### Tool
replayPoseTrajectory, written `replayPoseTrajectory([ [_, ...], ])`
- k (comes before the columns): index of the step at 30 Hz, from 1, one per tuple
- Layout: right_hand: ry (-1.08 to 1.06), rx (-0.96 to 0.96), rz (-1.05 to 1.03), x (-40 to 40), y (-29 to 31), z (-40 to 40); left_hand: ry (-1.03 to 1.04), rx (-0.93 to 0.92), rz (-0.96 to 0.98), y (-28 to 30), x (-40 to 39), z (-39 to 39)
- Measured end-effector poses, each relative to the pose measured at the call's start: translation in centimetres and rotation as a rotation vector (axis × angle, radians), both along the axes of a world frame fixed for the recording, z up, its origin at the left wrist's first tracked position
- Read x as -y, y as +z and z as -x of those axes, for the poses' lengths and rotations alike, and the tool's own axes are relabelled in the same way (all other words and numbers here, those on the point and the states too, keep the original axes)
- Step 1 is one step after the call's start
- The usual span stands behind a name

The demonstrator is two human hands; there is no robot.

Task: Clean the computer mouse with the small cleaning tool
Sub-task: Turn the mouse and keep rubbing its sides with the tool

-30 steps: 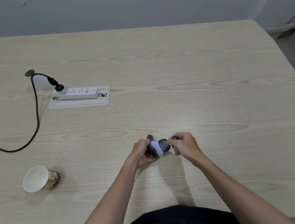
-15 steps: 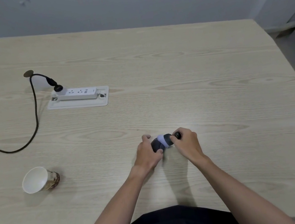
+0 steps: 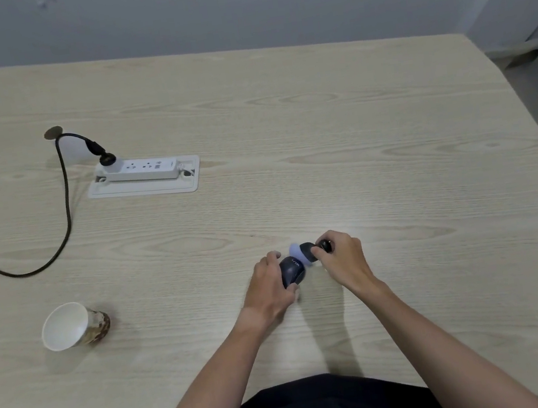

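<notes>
Near table (image 3: 392, 158) edge | left hand (image 3: 272, 288) clamps mouse (image 3: 292, 271) | right hand (image 3: 344, 259) pinches cleaning tool (image 3: 307, 252) (pale head on mouse) | advice: light, short strokes.

Dark mouse (image 3: 292, 270) flat on table; lilac-headed cleaning tool (image 3: 305, 251) touching it

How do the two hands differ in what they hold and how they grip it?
The left hand wraps the dark computer mouse from its side and rests on the table. The right hand pinches the small cleaning tool in its fingertips, a finer grip, with the tool's pale head at the far end of the mouse. Both hands are closed on something and meet at the mouse.
</notes>
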State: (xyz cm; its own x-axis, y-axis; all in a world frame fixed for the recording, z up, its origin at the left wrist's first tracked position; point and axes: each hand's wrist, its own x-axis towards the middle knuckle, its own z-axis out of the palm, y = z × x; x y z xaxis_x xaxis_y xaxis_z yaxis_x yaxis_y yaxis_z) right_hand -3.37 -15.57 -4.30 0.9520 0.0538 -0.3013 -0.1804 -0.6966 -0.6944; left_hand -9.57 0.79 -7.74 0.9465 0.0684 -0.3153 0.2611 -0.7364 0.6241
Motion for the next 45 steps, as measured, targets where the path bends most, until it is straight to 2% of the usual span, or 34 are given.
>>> replayPoseTrajectory([
  [3,0.036,-0.082,-0.073,0.0,0.1,-0.1,-0.032,0.007,-0.022,-0.3,-0.5,0.0],
  [8,0.085,-0.017,0.155,0.6,-0.1,0.0,-0.07,0.024,-0.037,-0.6,-1.2,-0.1],
  [11,0.068,-0.031,-0.006,0.2,0.3,-0.4,-0.107,0.039,-0.091,-0.8,-1.8,-0.3],
  [13,0.095,-0.083,-0.096,-0.2,0.5,-0.4,-0.142,0.064,-0.197,-0.9,-2.2,-0.5],
  [16,0.162,-0.054,0.064,-0.1,0.0,0.0,-0.175,0.054,-0.274,-0.7,-2.5,-0.7],
  [19,0.115,0.027,0.173,0.2,-0.2,0.2,-0.196,0.033,-0.247,-0.6,-2.7,-0.9],
  [23,0.042,-0.032,-0.022,-0.3,0.1,-0.2,-0.244,0.016,-0.201,-0.5,-3.2,-1.1],
  [25,0.062,-0.07,-0.036,-0.6,0.0,-0.1,-0.265,-0.003,-0.154,-0.5,-3.5,-1.3],
  [30,0.132,-0.04,0.169,-0.2,-0.7,0.3,-0.263,-0.046,-0.002,0.1,-4.3,-2.1],
  [36,0.072,-0.008,-0.036,-1.0,0.0,-0.1,-0.208,0.042,0.021,-0.2,-5.8,-2.9],
  [39,0.09,-0.033,-0.094,-1.6,0.0,0.2,-0.089,0.116,0.019,-0.5,-5.5,-2.3],
  [42,0.127,-0.07,0.044,-1.7,-0.6,0.3,0.147,0.116,0.065,-0.1,-4.6,-1.5],
  [45,0.093,-0.035,0.149,-1.5,-0.9,0.0,0.265,0.054,0.086,-0.1,-4.0,-1.3],
])
